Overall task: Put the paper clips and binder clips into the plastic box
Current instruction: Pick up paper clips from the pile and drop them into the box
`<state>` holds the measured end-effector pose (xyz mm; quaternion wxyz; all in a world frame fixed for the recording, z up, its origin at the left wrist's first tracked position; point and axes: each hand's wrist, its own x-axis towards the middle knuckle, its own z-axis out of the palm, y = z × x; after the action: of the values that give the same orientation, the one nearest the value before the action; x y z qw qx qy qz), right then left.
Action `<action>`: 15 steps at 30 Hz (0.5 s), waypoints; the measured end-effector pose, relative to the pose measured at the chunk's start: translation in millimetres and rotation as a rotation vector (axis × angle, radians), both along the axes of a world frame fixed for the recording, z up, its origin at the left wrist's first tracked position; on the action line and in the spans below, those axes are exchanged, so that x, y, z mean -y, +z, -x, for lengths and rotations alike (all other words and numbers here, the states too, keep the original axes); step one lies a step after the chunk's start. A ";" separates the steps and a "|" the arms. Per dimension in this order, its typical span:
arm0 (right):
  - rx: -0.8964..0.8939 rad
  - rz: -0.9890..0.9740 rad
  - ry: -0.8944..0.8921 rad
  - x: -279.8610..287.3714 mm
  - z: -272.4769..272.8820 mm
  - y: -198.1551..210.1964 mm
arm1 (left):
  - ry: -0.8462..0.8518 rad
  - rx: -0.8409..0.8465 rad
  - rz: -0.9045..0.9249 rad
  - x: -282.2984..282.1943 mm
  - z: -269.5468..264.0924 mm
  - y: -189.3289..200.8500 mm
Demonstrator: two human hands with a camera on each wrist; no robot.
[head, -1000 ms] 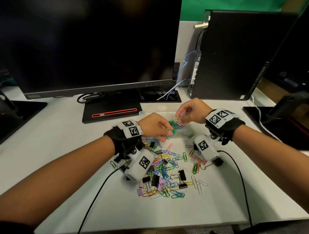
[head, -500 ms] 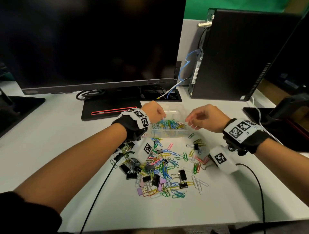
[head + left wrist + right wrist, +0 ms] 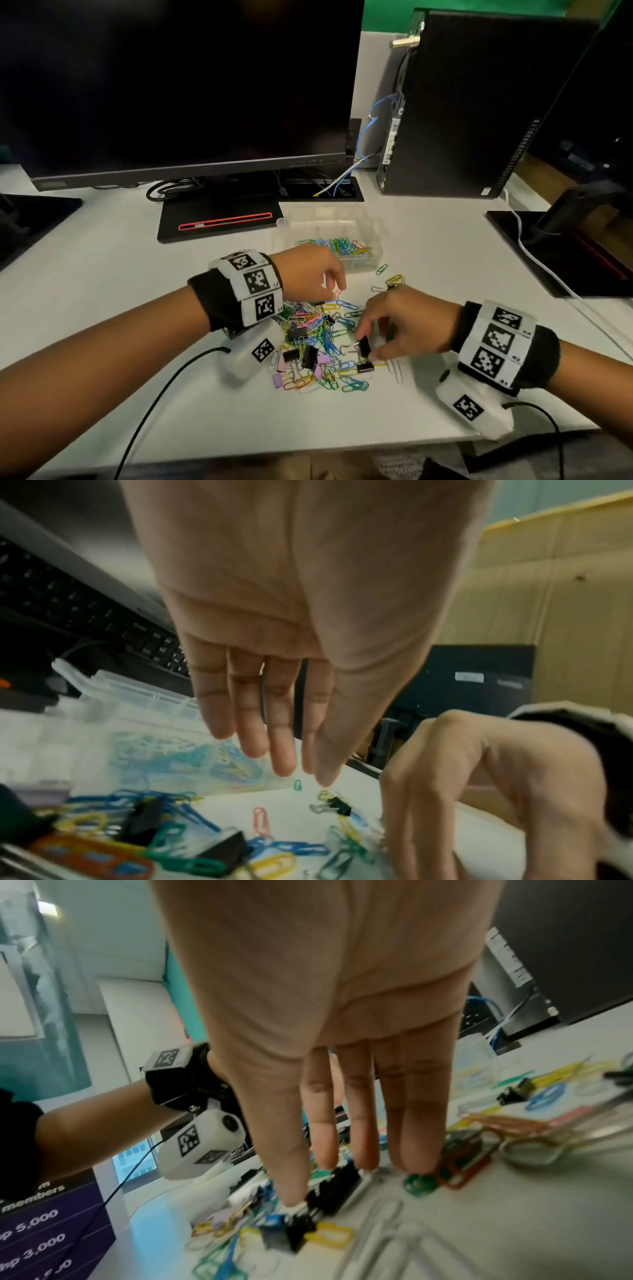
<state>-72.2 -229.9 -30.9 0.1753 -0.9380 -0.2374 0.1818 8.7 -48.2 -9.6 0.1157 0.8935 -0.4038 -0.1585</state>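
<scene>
Nearest: right hand (image 3: 400, 325), fingers curling at a black binder clip (image 3: 364, 346) standing upright at the right edge of the clip pile (image 3: 318, 346); grip not certain. Left hand (image 3: 308, 274), loose and empty, hovered beyond the pile. Farthest: plastic box (image 3: 370, 260), part-filled, just beyond the left hand.

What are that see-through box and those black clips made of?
The plastic box looks like clear, glossy plastic: the colourful paper clips inside show through its walls. The black binder clips seem to be painted metal with bare silvery wire handles, though blur leaves that uncertain.
</scene>
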 end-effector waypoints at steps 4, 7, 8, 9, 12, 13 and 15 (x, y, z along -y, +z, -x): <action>0.042 0.036 0.007 -9.6 2.2 -3.0 | 0.047 0.028 -0.071 -3.9 -4.5 -7.2; 0.056 0.039 -0.013 -12.6 4.1 -3.1 | 0.023 0.011 -0.131 -7.3 -4.9 -12.3; 0.064 0.039 -0.022 -12.4 4.5 -3.2 | 0.009 0.011 -0.146 -8.0 -4.2 -14.1; 0.072 0.041 -0.034 -11.5 4.8 -3.2 | -0.001 0.010 -0.155 -8.4 -3.4 -15.6; 0.091 0.051 -0.080 -3.6 6.4 0.8 | -0.019 0.023 -0.162 -9.0 -1.3 -19.1; 0.095 0.058 -0.098 1.6 7.4 2.8 | -0.022 0.029 -0.156 -9.1 -0.7 -19.9; 0.102 0.083 -0.138 14.8 11.2 6.5 | -0.029 0.044 -0.153 -8.8 -0.1 -21.1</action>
<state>-83.3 -244.7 -24.5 0.1363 -0.9666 -0.1732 0.1309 8.8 -39.5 -30.7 0.0357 0.8971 -0.4058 -0.1708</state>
